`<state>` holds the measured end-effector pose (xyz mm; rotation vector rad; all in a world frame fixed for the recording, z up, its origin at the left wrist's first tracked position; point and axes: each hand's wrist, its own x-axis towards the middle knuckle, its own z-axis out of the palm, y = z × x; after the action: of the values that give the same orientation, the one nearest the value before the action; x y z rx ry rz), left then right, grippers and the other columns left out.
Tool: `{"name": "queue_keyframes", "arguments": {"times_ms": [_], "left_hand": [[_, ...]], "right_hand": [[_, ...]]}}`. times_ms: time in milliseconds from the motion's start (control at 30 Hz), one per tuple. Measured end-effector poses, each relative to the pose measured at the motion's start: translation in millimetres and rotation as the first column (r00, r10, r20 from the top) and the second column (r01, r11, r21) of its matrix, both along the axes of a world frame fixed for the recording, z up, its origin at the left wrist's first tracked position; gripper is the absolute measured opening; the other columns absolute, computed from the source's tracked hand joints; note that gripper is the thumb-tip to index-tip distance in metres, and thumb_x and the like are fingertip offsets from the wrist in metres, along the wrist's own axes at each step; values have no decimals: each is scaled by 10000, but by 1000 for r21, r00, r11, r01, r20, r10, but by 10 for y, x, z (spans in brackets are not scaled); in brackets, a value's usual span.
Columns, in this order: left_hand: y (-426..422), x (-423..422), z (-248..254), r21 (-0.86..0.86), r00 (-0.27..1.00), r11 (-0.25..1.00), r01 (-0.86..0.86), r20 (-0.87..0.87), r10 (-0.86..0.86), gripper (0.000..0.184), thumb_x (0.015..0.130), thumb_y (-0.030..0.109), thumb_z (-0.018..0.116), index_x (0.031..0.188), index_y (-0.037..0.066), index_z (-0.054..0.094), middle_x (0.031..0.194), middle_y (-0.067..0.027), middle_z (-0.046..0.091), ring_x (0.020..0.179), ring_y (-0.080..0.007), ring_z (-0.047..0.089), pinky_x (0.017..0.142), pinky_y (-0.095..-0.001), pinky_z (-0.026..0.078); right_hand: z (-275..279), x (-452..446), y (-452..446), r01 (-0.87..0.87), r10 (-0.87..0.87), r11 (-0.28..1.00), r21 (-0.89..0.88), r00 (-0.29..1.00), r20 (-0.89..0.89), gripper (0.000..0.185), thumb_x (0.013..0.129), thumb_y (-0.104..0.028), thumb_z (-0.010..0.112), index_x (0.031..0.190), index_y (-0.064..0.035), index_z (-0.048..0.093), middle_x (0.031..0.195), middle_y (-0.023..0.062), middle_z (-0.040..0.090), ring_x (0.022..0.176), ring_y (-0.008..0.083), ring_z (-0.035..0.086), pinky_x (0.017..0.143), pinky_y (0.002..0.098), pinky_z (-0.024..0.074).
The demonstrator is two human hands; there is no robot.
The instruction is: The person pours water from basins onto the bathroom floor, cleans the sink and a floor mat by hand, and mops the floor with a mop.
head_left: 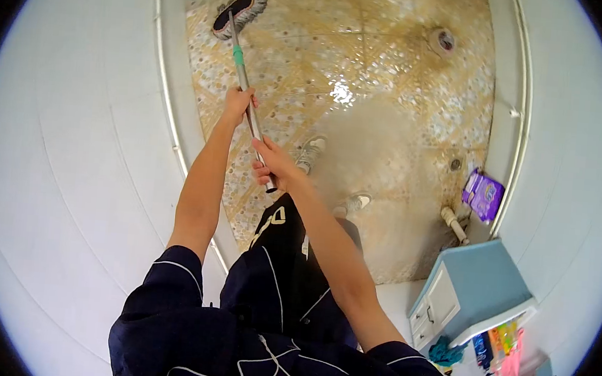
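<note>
A mop (244, 77) with a silver pole and a green collar reaches out toward the far left of the floor. Its oval head, dark on top with a grey-white fringe, rests on the wet tiles near the left wall. My left hand (238, 103) is closed around the middle of the pole. Lower down, close to the pole's end, my right hand (274, 165) wraps around it too. The pole tilts from my body up and to the left.
Pebble-patterned wet floor (311, 61) spreads ahead. A round pipe opening (441, 41), a small drain (456, 164), a purple package (483, 195) and a pipe stub (455, 225) are to the right. A blue-and-white cabinet (481, 280) stands lower right. Pipes run along both walls.
</note>
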<state>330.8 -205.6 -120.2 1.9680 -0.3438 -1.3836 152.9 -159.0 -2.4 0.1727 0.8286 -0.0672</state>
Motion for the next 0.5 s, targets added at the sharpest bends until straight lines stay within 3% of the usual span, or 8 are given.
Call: {"name": "queue_keyframes", "arguments": {"times_ms": [100,233,300,433,500], "left_hand": [[132,324,11,89,991,996,2,131,-13,128,807,86,556,767,-27,510,590,-95,538,437,-167,505,408,-298,418],[436,309,44,62,982,998,-15,189,3,160,799,92,532,716,-41,502,551,-108,523,429,-183,542,390,-320,431],[640,125,36,67,954,997,43,294,-61,178,790,108,530,702,-41,490,518,-99,513,402,-187,542,365,-320,426],[837,-534,15,61,967,998,6,254,-21,206,777,126,532,695,-54,473,504,-113,515,390,-208,548,360,-321,435],[886,-948,107,228,939,967,113,295,-180,233,774,140,534,706,-70,459,514,-138,535,415,-228,575,365,-335,448]], "right_hand": [[-43,319,88,6,-5,1000,-5,999,48,300,906,-309,521,1139,-201,366,608,-1,376,409,50,299,350,202,247],[-59,303,394,19,-18,998,-61,1000,17,211,904,-294,527,997,-155,397,591,-16,371,397,43,297,331,198,235],[-17,131,596,48,-53,997,-66,996,-70,173,906,-268,526,938,-132,425,576,-24,368,384,40,297,312,194,219],[37,-501,887,116,-121,992,-53,987,-108,153,911,-250,520,889,-118,444,567,-26,367,378,37,297,306,188,215],[86,-908,1004,219,-220,976,-22,974,-62,166,904,-220,541,857,-101,435,572,-11,376,401,48,311,331,199,206]]}}
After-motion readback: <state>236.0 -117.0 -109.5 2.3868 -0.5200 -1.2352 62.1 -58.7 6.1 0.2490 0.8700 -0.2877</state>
